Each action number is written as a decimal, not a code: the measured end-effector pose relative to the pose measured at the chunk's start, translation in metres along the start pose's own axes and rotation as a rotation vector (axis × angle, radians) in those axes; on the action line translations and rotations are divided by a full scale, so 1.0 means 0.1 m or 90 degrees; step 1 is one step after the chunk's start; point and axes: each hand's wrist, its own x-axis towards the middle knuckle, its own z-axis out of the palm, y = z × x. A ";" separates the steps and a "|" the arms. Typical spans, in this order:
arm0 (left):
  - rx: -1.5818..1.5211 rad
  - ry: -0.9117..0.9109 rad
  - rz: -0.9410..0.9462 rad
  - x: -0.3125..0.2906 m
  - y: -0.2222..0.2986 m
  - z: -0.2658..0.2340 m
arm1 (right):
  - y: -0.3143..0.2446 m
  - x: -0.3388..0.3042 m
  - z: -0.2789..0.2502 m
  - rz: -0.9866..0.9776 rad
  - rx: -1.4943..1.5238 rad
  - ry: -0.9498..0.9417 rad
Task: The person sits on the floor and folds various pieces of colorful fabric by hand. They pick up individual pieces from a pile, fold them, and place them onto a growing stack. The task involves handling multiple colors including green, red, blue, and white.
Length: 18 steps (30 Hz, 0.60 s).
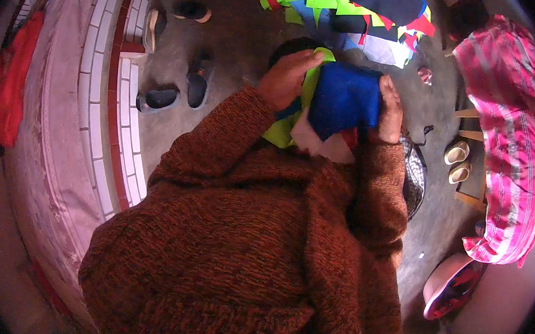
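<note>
I hold a bundle of cloth pieces up in front of me. A blue cloth (345, 100) lies on top, with lime green cloth (284, 130) and a pale piece under it. My left hand (287, 79) grips the bundle's left edge, fingers curled over the green cloth. Along the blue cloth's right edge my right hand (390, 111) is closed. Both arms wear a rust-brown knitted sweater (254, 243) that fills the lower picture.
A heap of coloured cloth scraps (353, 14) lies on the grey floor ahead. Several dark shoes (178, 87) sit at the left by a white-tiled ledge (104, 87). A pink checked fabric (514, 146), pale sandals (456, 161) and a pink basin (452, 284) are at the right.
</note>
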 end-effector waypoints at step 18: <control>0.070 0.067 0.186 0.11 0.68 0.21 | -0.22 -0.48 0.33 0.169 0.366 -0.278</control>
